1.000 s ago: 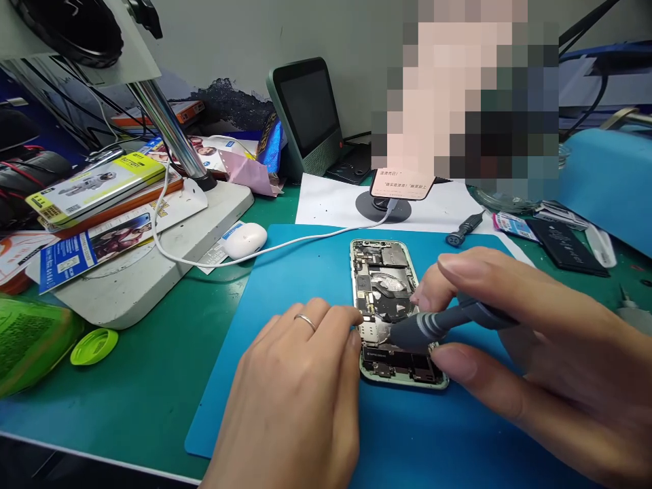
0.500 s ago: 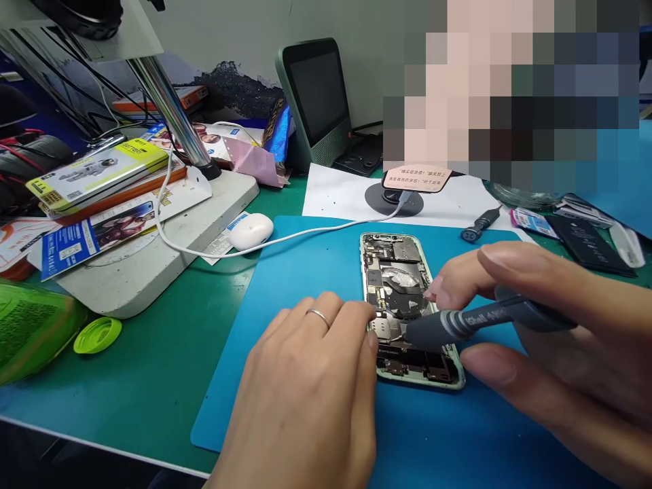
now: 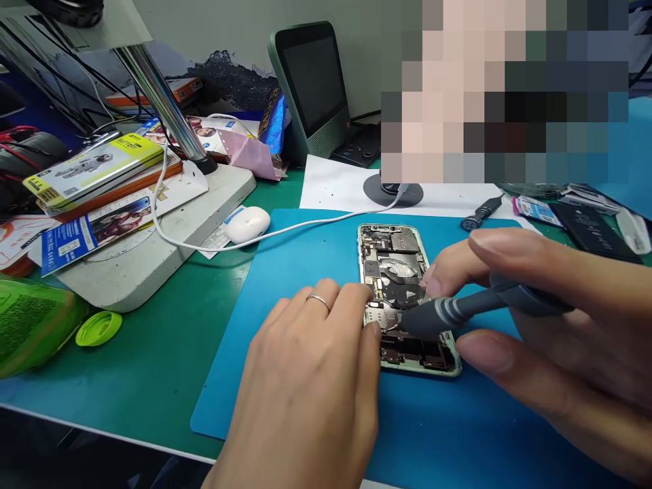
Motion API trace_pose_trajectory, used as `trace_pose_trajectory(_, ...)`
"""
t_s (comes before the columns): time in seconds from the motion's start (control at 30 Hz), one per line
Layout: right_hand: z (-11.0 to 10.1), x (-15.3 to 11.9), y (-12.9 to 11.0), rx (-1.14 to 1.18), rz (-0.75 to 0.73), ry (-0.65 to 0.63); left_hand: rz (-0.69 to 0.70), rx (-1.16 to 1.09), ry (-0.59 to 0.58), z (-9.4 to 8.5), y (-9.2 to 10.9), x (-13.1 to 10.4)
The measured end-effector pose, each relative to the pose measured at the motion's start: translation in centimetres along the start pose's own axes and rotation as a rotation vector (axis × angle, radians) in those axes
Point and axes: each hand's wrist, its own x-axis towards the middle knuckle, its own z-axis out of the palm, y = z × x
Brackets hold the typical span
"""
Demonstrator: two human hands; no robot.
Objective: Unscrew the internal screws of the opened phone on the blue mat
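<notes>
Grey wall fills the background behind a green tabletop, where a screen device leans at upper centre and a metal post rises at upper left. Right of centre, an opened phone lies on a blue mat, its inner parts exposed. At lower centre the left hand, wearing a ring, touches the phone's left edge with bent fingers; whether they pinch it I cannot tell. From the right, the right hand steadies a grey screwdriver slanting down to the phone's lower half. Its fingers are spread apart around the handle, the index above, the thumb below.
</notes>
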Motion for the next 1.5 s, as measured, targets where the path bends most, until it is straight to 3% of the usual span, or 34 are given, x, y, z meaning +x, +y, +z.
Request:
trace_pose_trajectory(0.17, 0.5, 0.8, -0.4, 0.034, -0.089, 0.05, -0.028, 0.016, 0.015, 0.2, 0.1, 0.1)
trace_pose_trajectory(0.33, 0.9, 0.2, -1.1, -0.006, -0.001, 0.125, -0.037, -0.002, 0.016, 0.1, 0.3, 0.3)
trace_pose_trajectory(0.63, 1.0, -0.2, -1.2, -0.052, 0.092, 0.07, -0.081, -0.018, -0.008, 0.1, 0.3, 0.2)
trace_pose_trajectory(0.83, 1.0, -0.2, -1.0, -0.021, 0.034, 0.089, -0.06, -0.018, -0.019, 0.0, 0.4, 0.1)
trace_pose_trajectory(1.0, 0.3, -0.1, -0.4, -0.003, -0.004, -0.005, -0.055, -0.01, -0.01, 0.1, 0.5, 0.3)
trace_pose_trajectory(1.17, 0.4, 0.2, 0.0, 0.016, -0.11, 0.025, -0.092, -0.022, -0.028, 0.0, 0.7, 0.3)
trace_pose_trajectory(1.4, 0.6, 0.2, -0.4, -0.11, -0.029, 0.057, -0.126, -0.055, -0.033, 0.0, 1.2, 0.5)
trace_pose_trajectory(1.5, 0.5, 0.1, -0.4, -0.119, -0.027, 0.146, -0.134, -0.054, -0.026, 0.2, 1.2, 0.6)
